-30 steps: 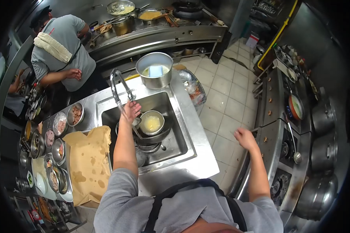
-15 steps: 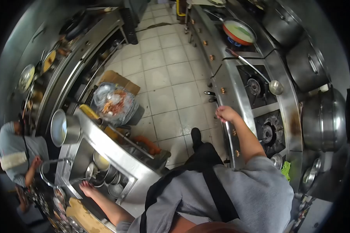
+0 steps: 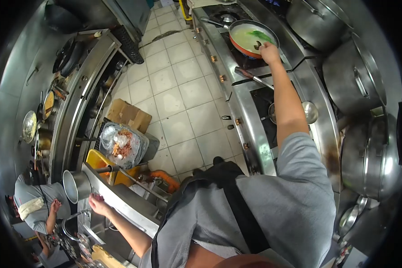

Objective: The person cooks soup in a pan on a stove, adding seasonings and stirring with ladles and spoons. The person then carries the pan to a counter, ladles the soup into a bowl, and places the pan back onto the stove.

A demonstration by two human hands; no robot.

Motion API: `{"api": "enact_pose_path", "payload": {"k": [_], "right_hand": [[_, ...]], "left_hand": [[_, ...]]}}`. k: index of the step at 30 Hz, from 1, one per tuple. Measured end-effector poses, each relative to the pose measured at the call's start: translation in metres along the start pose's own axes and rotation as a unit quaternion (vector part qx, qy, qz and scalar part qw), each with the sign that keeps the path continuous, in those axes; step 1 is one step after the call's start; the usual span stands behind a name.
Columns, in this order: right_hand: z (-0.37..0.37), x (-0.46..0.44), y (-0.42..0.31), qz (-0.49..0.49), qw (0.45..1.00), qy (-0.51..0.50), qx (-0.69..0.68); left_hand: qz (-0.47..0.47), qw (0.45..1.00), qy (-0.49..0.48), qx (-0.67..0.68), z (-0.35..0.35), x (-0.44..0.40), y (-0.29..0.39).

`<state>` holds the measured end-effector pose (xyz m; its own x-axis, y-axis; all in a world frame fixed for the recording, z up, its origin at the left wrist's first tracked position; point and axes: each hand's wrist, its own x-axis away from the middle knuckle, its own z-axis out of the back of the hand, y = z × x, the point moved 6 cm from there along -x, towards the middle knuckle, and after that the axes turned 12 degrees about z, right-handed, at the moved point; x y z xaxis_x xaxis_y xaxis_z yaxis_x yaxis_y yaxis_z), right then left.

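Note:
My right hand (image 3: 270, 53) reaches over the near rim of an orange-sided frying pan (image 3: 240, 45) on the stove. Its fingers are closed, and a small dark brown piece (image 3: 257, 45) shows at their tips; I cannot make out what it is. Pale liquid and a green leafy piece (image 3: 258, 34) are in the pan. On the left, my left hand (image 3: 99, 205) hovers near the sink counter, just beside a metal pot (image 3: 77, 186). Its fingers are loosely bent, with nothing visible in them.
A ladle (image 3: 310, 112) lies across the nearer burner. Large steel pots (image 3: 344, 73) line the right side. A lined bin (image 3: 120, 145) with food scraps stands on the tiled floor by a cardboard box (image 3: 128, 115). Another person (image 3: 42, 201) stands beyond the sink at left.
My right hand has moved from the stove's front edge forward to the pan. My left hand has moved from over the sink towards the pot. The view has shifted forward.

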<state>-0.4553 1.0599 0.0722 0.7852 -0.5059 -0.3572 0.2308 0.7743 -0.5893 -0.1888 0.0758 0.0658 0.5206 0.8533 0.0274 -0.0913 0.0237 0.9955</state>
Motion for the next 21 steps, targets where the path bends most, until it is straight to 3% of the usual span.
{"api": "enact_pose_path", "payload": {"k": [3,4,5,7,8,9,10,11,12,13,14,18,21], "right_hand": [[0.005,0.006,0.035,-0.001,0.995,-0.049,0.084],[0.000,0.017,0.055,0.004,0.991,-0.072,0.114],[-0.005,0.030,0.077,0.011,0.985,-0.096,0.143],[-0.025,0.059,0.129,-0.100,0.927,-0.304,0.197],[-0.024,0.079,0.128,-0.186,0.921,-0.315,0.135],[-0.023,0.103,0.116,-0.272,0.905,-0.319,0.072],[-0.027,0.115,0.113,-0.298,0.894,-0.332,0.049],[-0.027,0.124,0.108,-0.333,0.891,-0.307,0.029],[-0.028,0.129,0.103,-0.370,0.886,-0.278,0.007],[-0.032,0.131,0.103,-0.386,0.884,-0.264,0.007],[-0.036,0.133,0.103,-0.400,0.871,-0.283,0.042],[-0.026,0.132,0.073,-0.462,0.834,-0.278,0.120],[-0.007,0.142,0.046,-0.493,0.847,-0.182,0.078]], "left_hand": [[0.018,0.992,-0.119,-0.038,-0.090,0.001,-0.013],[-0.022,0.992,-0.113,-0.059,-0.127,0.020,-0.007],[0.033,0.986,-0.149,-0.068,-0.149,0.005,-0.035],[0.062,0.962,-0.242,-0.109,-0.209,0.010,-0.069],[0.077,0.943,-0.283,-0.154,-0.240,0.024,-0.080],[0.046,0.900,-0.389,-0.190,-0.269,0.025,-0.107],[0.055,0.880,-0.430,-0.191,-0.292,0.025,-0.145],[0.044,0.801,-0.509,-0.312,-0.314,0.023,-0.171],[-0.018,0.704,-0.484,-0.519,-0.324,0.006,-0.220],[-0.023,0.599,-0.444,-0.665,-0.339,0.015,-0.226],[0.016,0.547,-0.554,-0.628,-0.352,0.017,-0.239],[0.003,0.438,-0.650,-0.621,-0.401,-0.017,-0.269],[-0.027,0.386,-0.675,-0.629,-0.466,-0.056,-0.264]]}}
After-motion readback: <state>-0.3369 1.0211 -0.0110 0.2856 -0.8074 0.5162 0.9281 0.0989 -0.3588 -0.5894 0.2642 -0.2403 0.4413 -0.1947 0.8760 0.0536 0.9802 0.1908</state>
